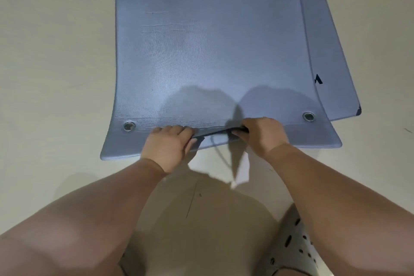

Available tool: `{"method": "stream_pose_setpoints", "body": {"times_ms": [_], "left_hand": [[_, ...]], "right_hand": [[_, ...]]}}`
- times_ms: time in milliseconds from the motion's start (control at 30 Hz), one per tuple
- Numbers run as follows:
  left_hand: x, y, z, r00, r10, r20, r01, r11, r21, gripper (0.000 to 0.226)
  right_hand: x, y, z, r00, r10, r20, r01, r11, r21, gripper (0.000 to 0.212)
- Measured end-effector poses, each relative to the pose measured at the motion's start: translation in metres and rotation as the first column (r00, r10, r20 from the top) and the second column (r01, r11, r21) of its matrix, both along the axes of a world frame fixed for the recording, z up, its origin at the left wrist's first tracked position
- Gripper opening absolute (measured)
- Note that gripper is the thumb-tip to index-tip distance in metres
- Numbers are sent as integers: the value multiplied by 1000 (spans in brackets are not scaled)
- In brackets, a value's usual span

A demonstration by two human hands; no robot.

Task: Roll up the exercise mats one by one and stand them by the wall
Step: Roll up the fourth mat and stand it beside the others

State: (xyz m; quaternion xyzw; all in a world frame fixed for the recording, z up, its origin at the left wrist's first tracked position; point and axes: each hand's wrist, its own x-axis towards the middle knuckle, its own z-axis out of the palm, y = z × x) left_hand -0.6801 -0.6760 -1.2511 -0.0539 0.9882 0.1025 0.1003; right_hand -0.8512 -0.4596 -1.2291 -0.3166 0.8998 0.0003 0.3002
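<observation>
A blue exercise mat lies flat on the floor, with a metal eyelet near each front corner. Under it lies a second blue mat, showing along the right side. My left hand and my right hand are at the middle of the top mat's near edge. Both hold a dark strap stretched between them, fingers curled round its ends. The near edge is slightly lifted between my hands.
The pale floor surrounds the mats on the left and front. A white perforated shoe shows at the bottom right by my leg. A thin cord trails on the floor below the mat edge.
</observation>
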Motion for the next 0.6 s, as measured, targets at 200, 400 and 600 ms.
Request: {"method": "stream_pose_setpoints", "body": {"times_ms": [200,400,600], "left_hand": [[-32,5,27,977,-45,-209,8,985,-173,43],[-14,-7,34,994,38,-98,-48,994,-98,27],[-37,-22,29,996,-56,69,64,992,-112,33]], "right_hand": [[-20,-31,26,998,33,47,-36,997,63,43],[-17,-57,49,935,117,336,-153,985,83,43],[6,-37,49,935,-91,341,61,993,97,45]]}}
